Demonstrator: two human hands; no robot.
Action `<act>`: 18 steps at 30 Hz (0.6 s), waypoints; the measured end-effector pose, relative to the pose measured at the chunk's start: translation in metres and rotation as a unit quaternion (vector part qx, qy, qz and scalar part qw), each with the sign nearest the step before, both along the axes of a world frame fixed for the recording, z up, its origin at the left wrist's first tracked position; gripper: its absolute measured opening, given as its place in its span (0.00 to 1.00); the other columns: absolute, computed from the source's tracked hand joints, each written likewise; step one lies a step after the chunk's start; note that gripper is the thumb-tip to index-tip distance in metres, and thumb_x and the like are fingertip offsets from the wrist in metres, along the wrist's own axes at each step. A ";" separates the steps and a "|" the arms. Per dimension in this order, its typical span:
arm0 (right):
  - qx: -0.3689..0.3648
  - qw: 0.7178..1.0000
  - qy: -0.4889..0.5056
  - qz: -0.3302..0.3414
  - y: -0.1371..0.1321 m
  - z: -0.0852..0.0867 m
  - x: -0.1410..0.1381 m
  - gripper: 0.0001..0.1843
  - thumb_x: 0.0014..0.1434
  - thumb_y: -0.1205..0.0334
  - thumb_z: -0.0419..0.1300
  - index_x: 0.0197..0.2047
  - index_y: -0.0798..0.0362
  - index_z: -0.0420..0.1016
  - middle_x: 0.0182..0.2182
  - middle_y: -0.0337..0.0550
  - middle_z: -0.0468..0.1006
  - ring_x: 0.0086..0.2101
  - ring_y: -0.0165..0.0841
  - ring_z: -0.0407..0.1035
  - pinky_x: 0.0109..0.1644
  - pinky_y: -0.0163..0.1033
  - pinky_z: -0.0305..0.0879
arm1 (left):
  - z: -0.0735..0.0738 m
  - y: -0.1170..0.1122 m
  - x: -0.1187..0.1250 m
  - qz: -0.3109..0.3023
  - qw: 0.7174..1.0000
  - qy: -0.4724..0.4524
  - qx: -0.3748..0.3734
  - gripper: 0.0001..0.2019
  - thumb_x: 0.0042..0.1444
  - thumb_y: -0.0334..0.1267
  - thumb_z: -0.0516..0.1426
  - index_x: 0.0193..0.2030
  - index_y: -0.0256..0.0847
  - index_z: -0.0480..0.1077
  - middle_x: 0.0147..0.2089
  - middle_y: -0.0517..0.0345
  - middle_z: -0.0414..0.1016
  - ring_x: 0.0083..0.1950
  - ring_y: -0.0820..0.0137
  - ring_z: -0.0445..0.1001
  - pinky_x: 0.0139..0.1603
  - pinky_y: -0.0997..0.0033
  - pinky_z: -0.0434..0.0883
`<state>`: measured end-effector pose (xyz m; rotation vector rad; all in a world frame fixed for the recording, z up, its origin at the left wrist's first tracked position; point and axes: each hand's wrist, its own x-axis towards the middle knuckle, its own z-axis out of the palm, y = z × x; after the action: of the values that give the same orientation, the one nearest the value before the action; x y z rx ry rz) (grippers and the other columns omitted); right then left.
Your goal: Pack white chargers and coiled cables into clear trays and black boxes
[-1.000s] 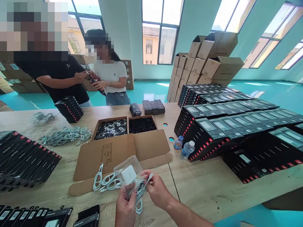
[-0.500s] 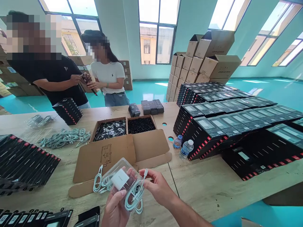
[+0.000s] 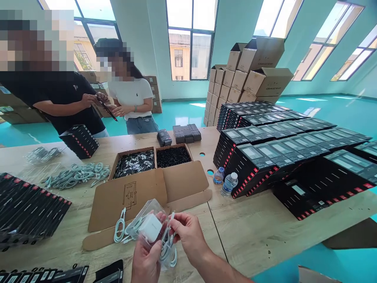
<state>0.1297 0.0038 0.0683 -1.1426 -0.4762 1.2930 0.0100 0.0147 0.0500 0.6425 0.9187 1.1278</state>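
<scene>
Cradled a clear, shallow plastic tray (image 3: 151, 206) from beneath in the half-curled left hand (image 3: 146, 259), above the near middle of the pale wooden table (image 3: 250, 232). Had a white, block-shaped plastic charger (image 3: 150, 228) toward the tray's left and a coiled white cable (image 3: 167, 248) toward its near right; could not make out the loops as wholly inside or outside. Pinched the cable's loose end between thumb and fingertips of the right hand (image 3: 191, 239). Compared with half a second ago, brought charger and pinched end closer together and bunched the loops more narrowly. Seemed, on that evidence, midway through arranging the cable, not yet finished.
</scene>
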 end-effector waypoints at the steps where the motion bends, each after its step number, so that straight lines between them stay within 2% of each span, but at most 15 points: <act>1: 0.011 1.000 0.000 0.015 0.001 0.001 -0.001 0.17 0.47 0.50 0.68 0.30 0.58 0.79 0.21 0.36 0.71 0.21 0.26 0.60 0.24 0.32 0.58 | 0.002 0.001 -0.001 -0.004 1.000 0.003 -0.005 0.40 0.39 0.35 0.72 0.64 0.49 0.71 0.59 0.48 0.81 0.66 0.44 0.72 0.64 0.51 0.73; 3: 0.034 0.998 -0.004 0.049 0.001 0.003 -0.001 0.15 0.50 0.52 0.65 0.28 0.58 0.78 0.20 0.34 0.68 0.21 0.23 0.57 0.24 0.30 0.55 | 0.005 0.001 -0.003 -0.005 1.000 0.006 -0.016 0.41 0.37 0.35 0.72 0.63 0.48 0.72 0.57 0.47 0.82 0.66 0.43 0.72 0.64 0.51 0.73; 5: 0.038 0.997 0.002 0.062 0.001 0.005 -0.002 0.13 0.49 0.55 0.65 0.31 0.58 0.78 0.19 0.33 0.69 0.21 0.23 0.55 0.23 0.30 0.53 | 0.008 0.001 -0.004 -0.005 0.999 0.006 -0.032 0.40 0.36 0.35 0.72 0.62 0.46 0.74 0.56 0.46 0.83 0.65 0.42 0.72 0.62 0.51 0.74; 8: 0.017 0.999 0.028 0.040 0.003 0.005 -0.003 0.20 0.45 0.60 0.67 0.43 0.54 0.73 0.23 0.34 0.75 0.22 0.26 0.60 0.23 0.30 0.54 | 0.010 0.001 -0.005 -0.010 0.999 0.008 -0.049 0.39 0.34 0.35 0.72 0.60 0.43 0.75 0.55 0.45 0.83 0.64 0.42 0.74 0.61 0.51 0.75; 11: 0.022 0.999 0.005 0.034 0.007 0.002 -0.002 0.18 0.46 0.61 0.67 0.42 0.53 0.70 0.24 0.36 0.78 0.22 0.27 0.63 0.24 0.30 0.55 | 0.010 0.002 -0.006 -0.018 0.999 0.005 -0.047 0.40 0.34 0.34 0.71 0.60 0.43 0.75 0.55 0.45 0.83 0.62 0.42 0.75 0.59 0.52 0.76; 14: 0.035 0.996 -0.055 0.055 0.010 -0.001 0.000 0.15 0.48 0.59 0.67 0.39 0.56 0.75 0.23 0.37 0.78 0.21 0.26 0.62 0.25 0.32 0.57 | 0.013 0.004 -0.008 -0.025 0.998 0.001 -0.050 0.41 0.33 0.33 0.71 0.61 0.45 0.74 0.55 0.46 0.83 0.61 0.43 0.76 0.59 0.53 0.76; 18: 0.031 0.992 -0.094 0.080 0.011 -0.003 -0.001 0.18 0.50 0.57 0.65 0.41 0.60 0.81 0.23 0.39 0.77 0.22 0.27 0.62 0.27 0.33 0.58 | 0.019 0.005 -0.013 -0.046 0.997 0.013 -0.067 0.41 0.31 0.33 0.72 0.59 0.44 0.75 0.52 0.47 0.84 0.60 0.43 0.76 0.59 0.53 0.75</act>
<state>0.1289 0.0153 0.0658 -1.1988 -0.7561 1.3038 -0.0025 0.0200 0.0688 0.5848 0.9692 0.9692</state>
